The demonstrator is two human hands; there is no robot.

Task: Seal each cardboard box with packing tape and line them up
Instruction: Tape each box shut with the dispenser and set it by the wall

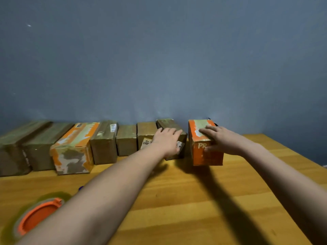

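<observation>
A: Right grip [215,140] is curled over the orange box [207,152], fingers on top, thumb on its front.

B: And left grip [167,139]?

A: Flat on the brown box [174,127] beside it, fingers straight, along the desk [194,200].

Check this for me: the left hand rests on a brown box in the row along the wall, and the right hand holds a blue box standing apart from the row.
One thing is wrong: the box under the right hand is orange, not blue, as the head view shows. The rest holds: the left hand rests on a brown box in the row along the wall, and the orange box stands apart.
</observation>
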